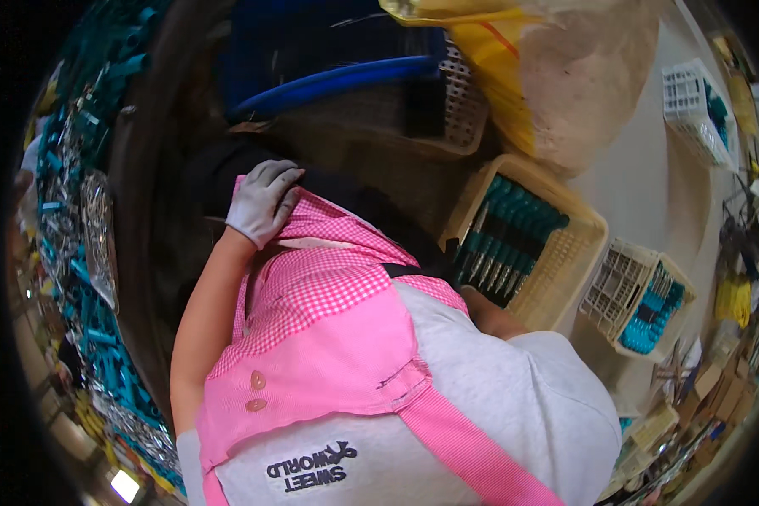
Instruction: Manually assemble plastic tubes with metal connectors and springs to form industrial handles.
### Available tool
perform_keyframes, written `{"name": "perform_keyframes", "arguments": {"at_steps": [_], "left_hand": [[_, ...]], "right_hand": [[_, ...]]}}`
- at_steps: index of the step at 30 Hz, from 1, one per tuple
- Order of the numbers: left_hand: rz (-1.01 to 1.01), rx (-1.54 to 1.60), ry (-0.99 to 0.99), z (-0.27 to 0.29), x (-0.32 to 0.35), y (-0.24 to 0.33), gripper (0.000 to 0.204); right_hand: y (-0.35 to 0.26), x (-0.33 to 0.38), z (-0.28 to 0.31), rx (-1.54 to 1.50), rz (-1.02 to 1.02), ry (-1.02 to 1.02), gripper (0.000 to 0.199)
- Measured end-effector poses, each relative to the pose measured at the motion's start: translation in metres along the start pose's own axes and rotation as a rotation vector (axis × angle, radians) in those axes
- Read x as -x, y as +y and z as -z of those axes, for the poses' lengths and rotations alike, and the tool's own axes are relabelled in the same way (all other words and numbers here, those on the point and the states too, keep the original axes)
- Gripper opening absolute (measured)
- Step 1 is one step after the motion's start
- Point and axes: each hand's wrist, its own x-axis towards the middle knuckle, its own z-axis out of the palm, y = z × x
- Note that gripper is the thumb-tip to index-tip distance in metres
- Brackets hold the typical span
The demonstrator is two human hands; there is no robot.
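My left hand (266,202), in a pale grey glove, is closed over the hem of a pink checked apron (329,291) at my lap. Its fingers curl round the cloth. Of my right arm, only a bit of bare forearm (491,316) shows beside my grey shirt; the hand itself is hidden behind my body. Close to that forearm stands a cream plastic crate (557,282). Inside it lies a row of tools with dark teal handles (514,211) and metal shafts, their exact kind unclear.
A blue tub (337,80) stands ahead, beside a perforated cream basket (468,101) and a large yellow and beige sack (582,76). Smaller crates (620,282) (691,105) with teal-handled pieces sit on the floor to the right. Along the left lies a heap of teal and metal parts (101,337).
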Motion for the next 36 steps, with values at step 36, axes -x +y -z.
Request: {"name": "perform_keyframes", "arguments": {"at_steps": [36], "left_hand": [[1.118,-0.39,1.056,0.128,0.323,-0.202,0.022]], "right_hand": [[-0.138,0.57,-0.863,2.083,2.588,-0.32,0.03]]}}
